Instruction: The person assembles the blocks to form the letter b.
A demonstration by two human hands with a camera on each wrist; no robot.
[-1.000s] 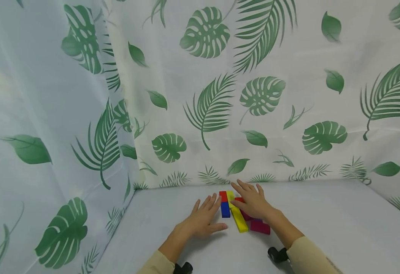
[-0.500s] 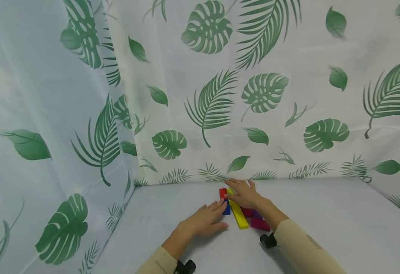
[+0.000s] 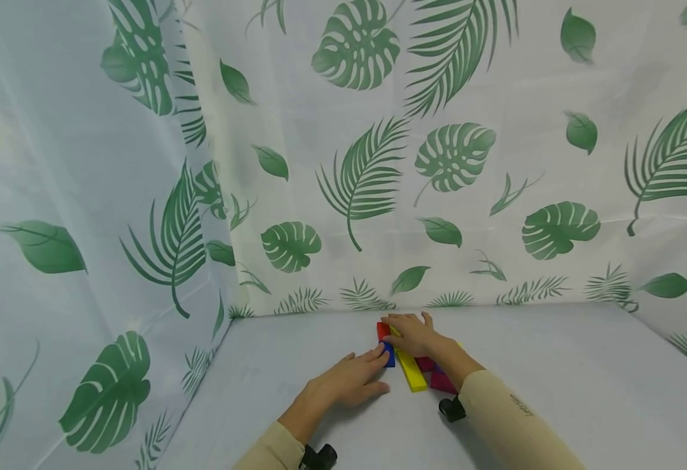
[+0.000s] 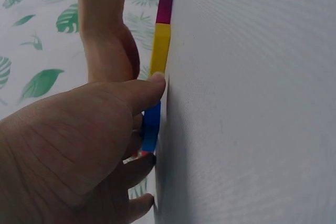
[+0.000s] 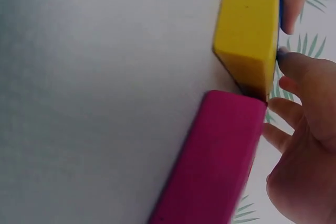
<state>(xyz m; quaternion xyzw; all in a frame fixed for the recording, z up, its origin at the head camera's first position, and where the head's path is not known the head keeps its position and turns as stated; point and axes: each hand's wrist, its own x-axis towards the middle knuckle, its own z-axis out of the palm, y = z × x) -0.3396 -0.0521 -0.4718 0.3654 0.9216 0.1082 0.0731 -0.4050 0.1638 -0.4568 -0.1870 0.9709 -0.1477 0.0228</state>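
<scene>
In the head view my left hand (image 3: 349,382) lies low over the cloth from the left, its fingertips on the blue block (image 3: 389,356). The left wrist view shows those fingers fairly straight along the blue block (image 4: 151,124), the thumb near a yellow block (image 4: 160,51). From the right, my right hand (image 3: 413,333) reaches over the cluster, fingertips at the red block (image 3: 382,330) and thumb close to the blue one. A long yellow block (image 3: 411,373) slants towards me beneath it. Part of the group is hidden under my right hand and wrist.
A magenta block (image 3: 442,382) lies by my right forearm, with more block pieces behind it, partly covered. White cloth (image 3: 249,391) covers the table. Leaf-printed curtain (image 3: 367,267) hangs at the back and left. Black wrist cameras (image 3: 452,409) sit under both wrists.
My right hand has shifted left and come down over the red and yellow blocks. My left hand has lowered, its fingers moving onto the blue block.
</scene>
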